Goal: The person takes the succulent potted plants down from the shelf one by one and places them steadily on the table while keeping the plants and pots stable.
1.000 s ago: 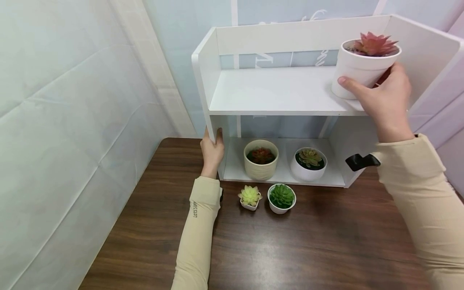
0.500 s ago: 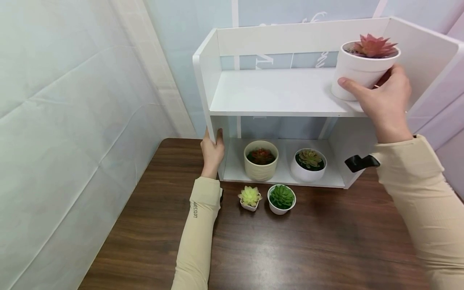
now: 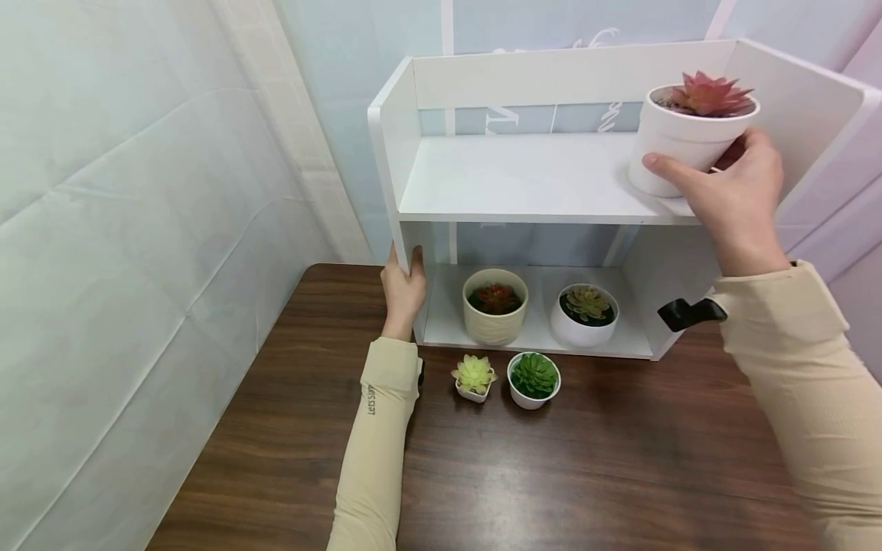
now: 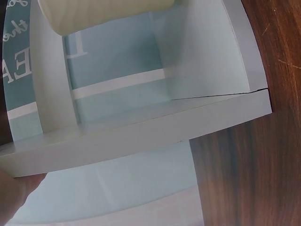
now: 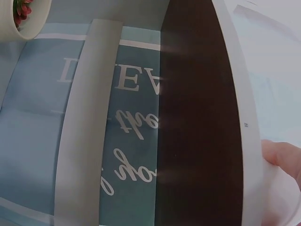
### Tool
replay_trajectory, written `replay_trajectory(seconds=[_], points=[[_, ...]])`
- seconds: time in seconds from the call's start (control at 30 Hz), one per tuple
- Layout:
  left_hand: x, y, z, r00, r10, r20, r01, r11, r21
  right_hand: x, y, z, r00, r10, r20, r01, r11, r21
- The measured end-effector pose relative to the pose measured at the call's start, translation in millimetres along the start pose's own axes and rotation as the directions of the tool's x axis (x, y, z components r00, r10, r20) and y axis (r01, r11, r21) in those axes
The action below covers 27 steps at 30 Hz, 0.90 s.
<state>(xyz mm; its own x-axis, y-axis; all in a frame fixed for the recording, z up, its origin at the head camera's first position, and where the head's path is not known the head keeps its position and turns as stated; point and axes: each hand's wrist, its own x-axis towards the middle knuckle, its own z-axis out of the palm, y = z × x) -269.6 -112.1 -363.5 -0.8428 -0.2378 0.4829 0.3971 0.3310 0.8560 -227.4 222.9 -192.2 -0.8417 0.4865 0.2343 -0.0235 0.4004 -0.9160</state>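
While the left hand (image 3: 403, 293) grips the shelf unit's left panel (image 3: 391, 153) | right hand (image 3: 737, 195), nearer: fingers curled round white pot (image 3: 678, 136) with red succulent (image 3: 710, 96) | pot: upright axis, right end of upper shelf (image 3: 524, 176), far-left of palm.

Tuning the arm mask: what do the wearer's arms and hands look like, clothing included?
Left sleeve and right sleeve: beige, with wide cuffs. Dark lettering runs along the left sleeve. A black piece juts from the right cuff. Left hand and right hand are bare.
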Motion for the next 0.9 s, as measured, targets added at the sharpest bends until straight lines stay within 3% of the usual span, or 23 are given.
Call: replay_trajectory(seconds=[0.27, 0.63, 0.73, 0.9], points=[[-0.3, 0.3, 0.6, 1.000, 0.000, 0.002, 0.000, 1.000, 0.006, -6.2, 0.2, -2.9, 0.999, -0.028, 0.035, 0.025, 0.996, 0.091], [0.7, 1.4, 1.5, 1.000, -0.002, 0.008, 0.002, 1.000, -0.018, -32.5, -3.5, -7.6, 0.991, -0.107, 0.076, 0.093, 0.983, 0.161], [0.8, 1.6, 1.5, 1.000, 0.001, 0.007, -0.001, 1.000, -0.016, -39.9, -2.3, -9.7, 0.987, -0.142, 0.077, 0.122, 0.967, 0.223], [1.3, 1.2, 1.3, 1.000, 0.013, 0.003, -0.013, 1.000, -0.012, -50.4, -0.6, -12.8, 0.974, -0.208, 0.086, 0.158, 0.904, 0.397]])
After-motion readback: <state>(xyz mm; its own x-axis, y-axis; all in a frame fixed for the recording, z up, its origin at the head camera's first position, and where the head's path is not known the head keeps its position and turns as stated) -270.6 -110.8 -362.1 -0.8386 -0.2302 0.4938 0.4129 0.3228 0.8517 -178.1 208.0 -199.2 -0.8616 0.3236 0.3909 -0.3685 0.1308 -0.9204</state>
